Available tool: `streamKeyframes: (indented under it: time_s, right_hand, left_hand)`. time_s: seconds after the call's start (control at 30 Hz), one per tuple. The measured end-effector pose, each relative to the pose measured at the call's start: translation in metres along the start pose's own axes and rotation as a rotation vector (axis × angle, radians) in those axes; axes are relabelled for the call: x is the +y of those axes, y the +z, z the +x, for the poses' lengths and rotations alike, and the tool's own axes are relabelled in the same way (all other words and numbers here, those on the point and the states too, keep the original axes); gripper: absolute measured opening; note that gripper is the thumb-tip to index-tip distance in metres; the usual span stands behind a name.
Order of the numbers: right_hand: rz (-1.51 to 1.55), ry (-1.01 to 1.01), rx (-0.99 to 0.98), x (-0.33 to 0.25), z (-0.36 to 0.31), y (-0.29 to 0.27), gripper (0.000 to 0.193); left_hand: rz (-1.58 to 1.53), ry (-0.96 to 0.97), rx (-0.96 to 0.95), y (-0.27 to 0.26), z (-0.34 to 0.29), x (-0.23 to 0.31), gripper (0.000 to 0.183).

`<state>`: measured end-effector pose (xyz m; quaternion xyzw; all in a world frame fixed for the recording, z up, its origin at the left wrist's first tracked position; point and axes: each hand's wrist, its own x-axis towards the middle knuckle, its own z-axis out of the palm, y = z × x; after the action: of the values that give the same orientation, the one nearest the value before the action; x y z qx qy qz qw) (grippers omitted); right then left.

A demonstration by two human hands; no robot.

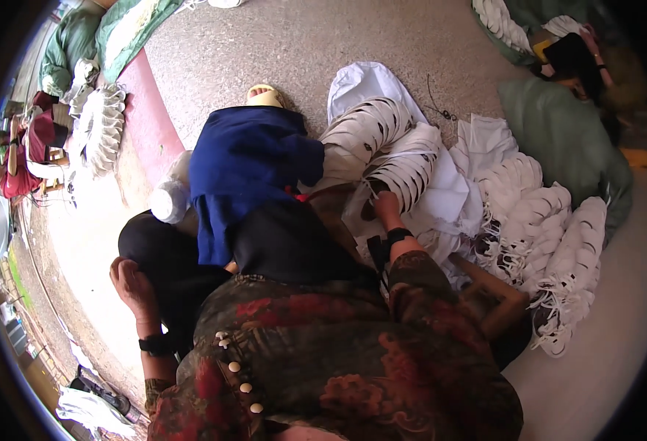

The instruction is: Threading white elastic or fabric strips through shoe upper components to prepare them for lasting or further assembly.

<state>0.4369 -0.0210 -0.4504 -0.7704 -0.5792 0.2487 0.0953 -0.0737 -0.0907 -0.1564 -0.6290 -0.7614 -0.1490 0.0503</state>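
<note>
On the right, my right hand [388, 209] is at the near end of a stack of nested white curved pieces [411, 165], which look like shoe uppers. Its fingers are bent around that end and partly hidden. A second such stack [364, 136] lies alongside, to the left. My left hand [134, 287] is beside my black-clad left knee, with its fingers curled in. Whatever it holds, if anything, is hidden. Blue cloth [246, 165] covers my lap and legs, and a white roundish bundle or spool [170, 200] sits against its left side.
More white stacks with loose strings [544, 228] lie at the right, beside a green sack [558, 132]. White cloth sacks [367, 84] lie under and behind the near stacks. A wooden stool part [503, 298] is by my right elbow. Another person's arm [594, 51] shows far right.
</note>
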Motion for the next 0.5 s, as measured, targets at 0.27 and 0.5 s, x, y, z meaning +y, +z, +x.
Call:
streamKeyframes:
  time_s: [0.27, 0.5]
  right_hand:
    - [0.946, 0.038, 0.144, -0.048, 0.03, -0.07, 0.027]
    - [0.98, 0.036, 0.091, -0.062, -0.006, -0.14, 0.028]
  left_hand:
    - [-0.11, -0.043, 0.105, 0.003, -0.005, 0.003, 0.009]
    - [-0.186, -0.07, 0.161, 0.004, -0.013, 0.002, 0.011]
